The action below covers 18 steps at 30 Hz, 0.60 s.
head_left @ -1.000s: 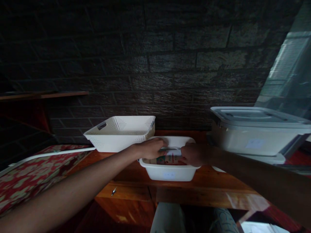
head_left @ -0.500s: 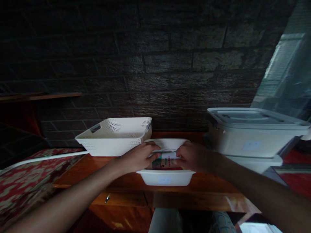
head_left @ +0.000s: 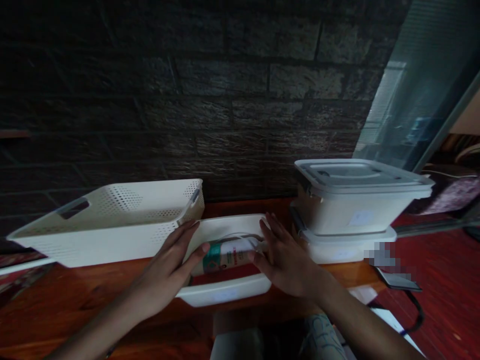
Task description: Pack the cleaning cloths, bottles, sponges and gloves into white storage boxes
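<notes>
A small white plastic bin (head_left: 225, 292) stands on the wooden table in front of me. In it lies a cylindrical pack (head_left: 230, 255) with a green and white label, and a white cord-like loop (head_left: 238, 235) behind it. My left hand (head_left: 170, 277) rests at the bin's left rim, fingers stretched and thumb apart, the thumb tip near the green end of the pack. Over the right rim lies my right hand (head_left: 287, 260), fingers extended and spread, thumb close to the pack's right end. Neither hand appears to grip the pack.
A larger white perforated basket (head_left: 112, 245) stands to the left. On the right, a lidded storage box (head_left: 333, 210) sits on another lidded box (head_left: 337, 250). Behind runs a dark brick wall (head_left: 232, 120). A dark flat object (head_left: 399, 280) lies at the table's right edge.
The view has turned right, and bin and basket appear further left. Both hands have gone from curled inside the bin to stretched fingers at its sides. The pack shows more.
</notes>
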{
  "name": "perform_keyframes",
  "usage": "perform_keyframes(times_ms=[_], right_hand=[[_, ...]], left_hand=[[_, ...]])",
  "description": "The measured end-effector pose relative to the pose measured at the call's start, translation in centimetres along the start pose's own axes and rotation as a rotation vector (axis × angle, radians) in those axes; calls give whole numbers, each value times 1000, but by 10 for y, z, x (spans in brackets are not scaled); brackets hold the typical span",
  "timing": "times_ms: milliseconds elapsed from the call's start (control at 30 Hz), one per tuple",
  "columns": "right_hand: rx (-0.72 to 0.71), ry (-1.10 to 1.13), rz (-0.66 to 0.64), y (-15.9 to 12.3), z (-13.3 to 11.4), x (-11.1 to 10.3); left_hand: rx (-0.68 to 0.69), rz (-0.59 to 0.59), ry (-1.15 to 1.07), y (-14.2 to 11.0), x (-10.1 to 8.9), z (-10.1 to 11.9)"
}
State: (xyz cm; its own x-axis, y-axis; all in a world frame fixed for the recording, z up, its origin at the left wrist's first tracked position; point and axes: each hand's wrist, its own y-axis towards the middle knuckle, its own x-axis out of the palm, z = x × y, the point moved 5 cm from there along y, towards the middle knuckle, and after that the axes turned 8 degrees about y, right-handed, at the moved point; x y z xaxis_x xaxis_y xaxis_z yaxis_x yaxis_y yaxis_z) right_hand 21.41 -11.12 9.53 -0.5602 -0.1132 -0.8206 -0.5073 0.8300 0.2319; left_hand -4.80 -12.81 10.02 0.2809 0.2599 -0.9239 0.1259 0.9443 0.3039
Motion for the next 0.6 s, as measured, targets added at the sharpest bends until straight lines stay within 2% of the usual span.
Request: perform_keyframes(times_ms=[133,300,600], right_hand=[[45,-32,-9,-3,4,-1],[68,-112,3,-7,13,1],[-125,-126,123,-14,16,6]], left_hand=[[-32,-4,-66,-4,-1,0],[38,-78,-70,-16,-4,-3],[34,-30,-2,-32,-2,-10]])
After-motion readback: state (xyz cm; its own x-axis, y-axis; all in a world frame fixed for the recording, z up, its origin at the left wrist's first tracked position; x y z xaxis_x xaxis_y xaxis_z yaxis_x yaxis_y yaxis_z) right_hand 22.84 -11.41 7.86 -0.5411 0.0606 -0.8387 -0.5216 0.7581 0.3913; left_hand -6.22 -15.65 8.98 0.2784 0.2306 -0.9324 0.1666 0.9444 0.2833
